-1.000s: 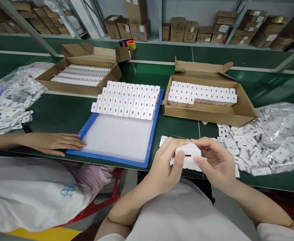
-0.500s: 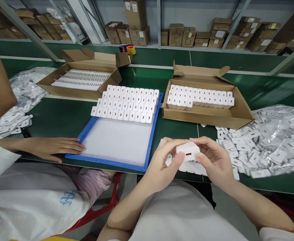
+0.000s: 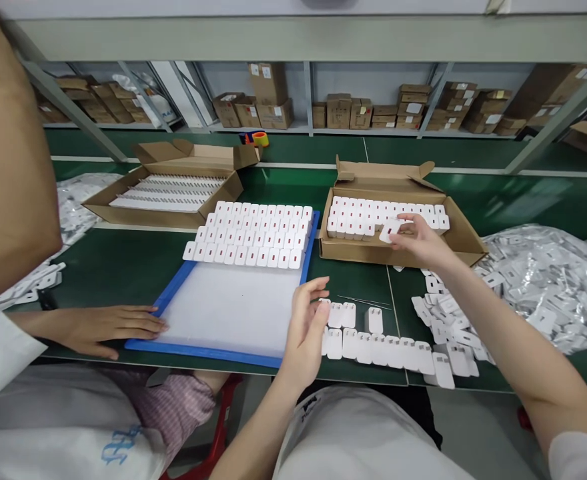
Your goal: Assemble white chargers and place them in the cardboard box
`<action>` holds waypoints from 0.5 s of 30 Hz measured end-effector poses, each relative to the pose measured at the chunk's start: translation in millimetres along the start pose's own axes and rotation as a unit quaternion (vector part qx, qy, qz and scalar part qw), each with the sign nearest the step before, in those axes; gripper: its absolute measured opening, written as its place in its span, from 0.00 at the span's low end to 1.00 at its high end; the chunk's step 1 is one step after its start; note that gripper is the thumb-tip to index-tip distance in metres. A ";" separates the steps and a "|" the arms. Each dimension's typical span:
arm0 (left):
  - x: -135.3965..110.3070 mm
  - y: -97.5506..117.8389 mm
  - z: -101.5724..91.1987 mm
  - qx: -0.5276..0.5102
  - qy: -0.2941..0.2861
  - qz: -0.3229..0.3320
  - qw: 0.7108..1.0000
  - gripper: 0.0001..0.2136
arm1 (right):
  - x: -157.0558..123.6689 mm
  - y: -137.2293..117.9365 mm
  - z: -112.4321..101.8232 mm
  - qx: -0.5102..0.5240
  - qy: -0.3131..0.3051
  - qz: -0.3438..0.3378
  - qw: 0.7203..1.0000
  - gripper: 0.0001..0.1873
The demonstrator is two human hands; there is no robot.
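My right hand reaches forward over the cardboard box on the right and pinches a white charger block just above the rows of white chargers packed inside. My left hand hovers with its fingers spread and nothing in them, beside the right edge of the blue tray. A row of white chargers lies on the green table right of that hand. Rows of chargers fill the far part of the blue tray.
A co-worker's hand rests flat at the tray's near left corner, their arm at far left. A second open box stands at the back left. Heaps of small plastic-bagged parts lie right and left. Shelves hold cartons behind.
My right hand has carried the white charger from in front of me out to the right box. My left hand has let go and opened. The view tilted up.
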State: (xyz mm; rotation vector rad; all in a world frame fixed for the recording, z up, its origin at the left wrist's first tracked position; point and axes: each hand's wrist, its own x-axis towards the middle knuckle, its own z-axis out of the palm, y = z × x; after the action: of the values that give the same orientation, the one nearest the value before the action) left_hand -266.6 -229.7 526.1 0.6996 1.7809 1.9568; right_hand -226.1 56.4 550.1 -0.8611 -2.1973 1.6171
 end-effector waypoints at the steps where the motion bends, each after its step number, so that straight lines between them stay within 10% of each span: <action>1: 0.0 -0.3 -3.3 -0.006 0.019 -0.001 1.000 0.17 | 21.3 3.9 -7.9 -0.015 0.006 0.033 0.999 0.30; 5: -2.8 -2.9 -9.9 -0.024 0.071 0.002 0.997 0.17 | 77.7 22.2 -10.3 -0.048 -0.035 0.152 0.987 0.12; 15: -3.7 -9.7 -26.1 -0.050 0.088 -0.009 0.995 0.17 | 110.3 37.7 11.8 -0.005 -0.039 0.219 0.975 0.16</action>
State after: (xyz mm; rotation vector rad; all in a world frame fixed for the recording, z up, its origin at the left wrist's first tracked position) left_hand -279.8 -251.6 514.5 0.4886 1.7657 2.1364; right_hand -307.7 122.0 497.6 -1.3848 -2.1739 1.8550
